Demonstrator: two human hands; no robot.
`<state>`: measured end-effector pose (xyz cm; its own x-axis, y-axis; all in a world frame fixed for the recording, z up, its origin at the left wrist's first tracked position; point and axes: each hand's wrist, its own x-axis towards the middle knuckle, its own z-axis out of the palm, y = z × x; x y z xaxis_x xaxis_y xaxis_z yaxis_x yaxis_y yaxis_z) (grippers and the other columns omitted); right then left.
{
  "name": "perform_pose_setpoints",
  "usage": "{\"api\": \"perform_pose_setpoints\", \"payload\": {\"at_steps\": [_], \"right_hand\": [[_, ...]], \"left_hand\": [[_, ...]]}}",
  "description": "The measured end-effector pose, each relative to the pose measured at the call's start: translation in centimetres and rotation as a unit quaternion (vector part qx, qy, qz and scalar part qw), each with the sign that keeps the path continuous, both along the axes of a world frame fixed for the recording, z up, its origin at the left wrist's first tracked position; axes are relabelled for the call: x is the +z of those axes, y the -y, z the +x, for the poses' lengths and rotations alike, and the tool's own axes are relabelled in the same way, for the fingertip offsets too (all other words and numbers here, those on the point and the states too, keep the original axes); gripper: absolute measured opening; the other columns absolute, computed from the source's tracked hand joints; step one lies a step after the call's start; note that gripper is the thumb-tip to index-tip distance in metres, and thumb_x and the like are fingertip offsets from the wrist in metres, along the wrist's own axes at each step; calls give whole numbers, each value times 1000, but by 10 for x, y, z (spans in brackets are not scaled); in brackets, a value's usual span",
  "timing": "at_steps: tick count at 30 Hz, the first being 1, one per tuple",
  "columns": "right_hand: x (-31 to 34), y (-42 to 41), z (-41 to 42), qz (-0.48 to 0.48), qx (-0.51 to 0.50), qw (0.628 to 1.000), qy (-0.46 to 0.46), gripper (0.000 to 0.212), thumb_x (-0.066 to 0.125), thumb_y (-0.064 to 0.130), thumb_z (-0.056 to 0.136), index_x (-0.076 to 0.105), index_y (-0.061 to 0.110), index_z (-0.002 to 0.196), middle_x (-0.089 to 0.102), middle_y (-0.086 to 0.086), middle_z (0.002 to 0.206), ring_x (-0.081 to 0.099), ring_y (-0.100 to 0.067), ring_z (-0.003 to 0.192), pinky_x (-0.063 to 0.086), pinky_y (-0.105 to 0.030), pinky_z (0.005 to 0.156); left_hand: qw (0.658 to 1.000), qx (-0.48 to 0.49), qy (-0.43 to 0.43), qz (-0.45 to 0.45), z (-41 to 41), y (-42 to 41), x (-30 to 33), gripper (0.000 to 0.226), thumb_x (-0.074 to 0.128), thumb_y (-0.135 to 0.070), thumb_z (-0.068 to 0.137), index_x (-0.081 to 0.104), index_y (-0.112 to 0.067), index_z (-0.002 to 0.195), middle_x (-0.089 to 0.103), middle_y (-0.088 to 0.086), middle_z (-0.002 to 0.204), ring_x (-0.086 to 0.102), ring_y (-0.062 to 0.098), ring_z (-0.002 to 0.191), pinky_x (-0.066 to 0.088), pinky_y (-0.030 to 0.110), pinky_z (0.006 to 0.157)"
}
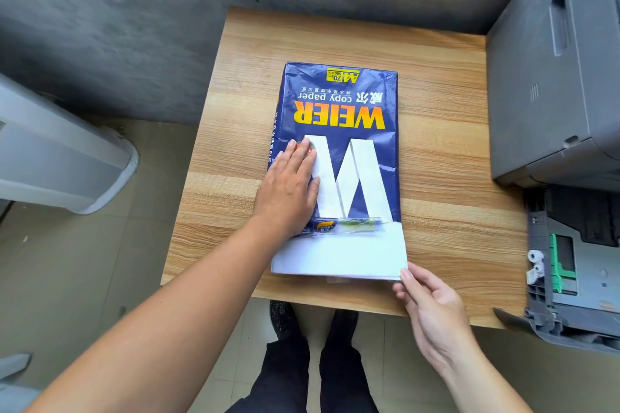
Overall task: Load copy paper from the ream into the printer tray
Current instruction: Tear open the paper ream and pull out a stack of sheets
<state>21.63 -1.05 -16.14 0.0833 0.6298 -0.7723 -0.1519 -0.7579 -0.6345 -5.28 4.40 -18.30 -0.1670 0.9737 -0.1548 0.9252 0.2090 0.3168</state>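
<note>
I see the table (436, 151) filling the middle of the view, with the printer (550, 77) at its right edge. The tray (577, 265) is pulled out below the printer, near the table's front right corner; I see its green guide and no paper in it, as far as the view reaches.

The ream (339, 151) lies flat mid-table, print upside down to me. Its near end is open and white paper (339, 255) pokes out of the wrapper, reaching close to the front edge.

My left hand (288, 191) is flat and open, palm down on the ream's left side, pinning it, gripping nothing. My right hand (432, 308) sits at the near right corner of the exposed sheets, thumb on top at the corner, fingers curled beneath; it looks like a pinch on that corner, though I can't tell how many sheets are caught.

Progress, my call: early. Wrapper opened, tray out: done. Left: pull a stack free, carry it right, seat it in the tray between the guides, push the tray in.
</note>
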Motion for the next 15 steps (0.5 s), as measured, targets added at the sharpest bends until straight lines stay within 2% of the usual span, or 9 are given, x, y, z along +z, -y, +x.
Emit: {"api": "perform_pose_setpoints", "payload": {"at_steps": [2, 4, 6, 7, 9, 11, 13, 15], "right_hand": [[8, -3, 10, -10, 73, 997, -16, 21, 57, -1, 95, 63, -4, 114, 74, -21, 103, 66, -21, 83, 57, -28, 80], [14, -19, 5, -23, 118, 992, -31, 16, 55, 3, 96, 64, 2, 110, 76, -17, 110, 69, -22, 95, 50, -36, 92], [15, -40, -9, -31, 167, 985, -29, 11, 57, 13, 98, 65, 11, 105, 79, -1, 102, 70, -12, 93, 46, -36, 91], [13, -48, -16, -24, 189, 981, -21, 13, 57, 14, 98, 66, 11, 107, 80, 3, 97, 72, -9, 89, 49, -34, 90], [6, -54, -24, 7, 198, 980, -11, 21, 58, 7, 97, 64, 0, 115, 81, -5, 92, 76, -16, 81, 59, -34, 84], [6, -44, -17, 5, 196, 980, -8, 24, 58, 1, 95, 61, -6, 118, 81, -13, 91, 78, -20, 77, 63, -31, 76], [13, -25, 1, -39, 202, 977, -49, 25, 57, 0, 95, 59, -7, 119, 79, -19, 102, 78, -25, 88, 63, -32, 78], [21, -12, 18, -102, 228, 962, -112, 30, 57, -1, 94, 58, -4, 124, 74, -23, 116, 73, -34, 106, 61, -38, 86]], "left_hand": [[1000, -1, -2, 2, 0, 1, -1, 57, 34, -35, 102, 18, -14, 153, 12, 0, 164, 5, 18, 151, 13, 39, 123], [1000, -1, 0, 2, 0, 1, -1, 58, 33, -36, 102, 16, -14, 153, 11, 0, 164, 3, 18, 151, 11, 38, 123], [1000, -1, 4, 1, 1, 2, -1, 59, 33, -36, 102, 15, -14, 153, 9, 0, 165, 2, 17, 151, 10, 39, 123], [1000, -1, 5, -1, 2, 3, -1, 59, 33, -36, 102, 14, -14, 154, 8, -1, 165, 1, 17, 151, 10, 39, 123], [1000, -3, 2, -2, 1, 3, -2, 59, 33, -36, 102, 13, -15, 154, 6, -1, 165, 0, 17, 151, 11, 39, 123], [1000, -5, -2, -1, 0, 4, -4, 59, 32, -36, 102, 12, -15, 154, 6, -1, 165, 0, 16, 151, 11, 39, 123], [1000, -8, -5, -2, 0, 5, -5, 59, 32, -36, 102, 12, -15, 154, 6, -1, 165, 0, 17, 151, 10, 38, 123], [1000, -9, -8, -3, 0, 5, -6, 60, 32, -36, 102, 11, -15, 154, 6, -1, 165, 0, 17, 151, 11, 39, 123]]}}
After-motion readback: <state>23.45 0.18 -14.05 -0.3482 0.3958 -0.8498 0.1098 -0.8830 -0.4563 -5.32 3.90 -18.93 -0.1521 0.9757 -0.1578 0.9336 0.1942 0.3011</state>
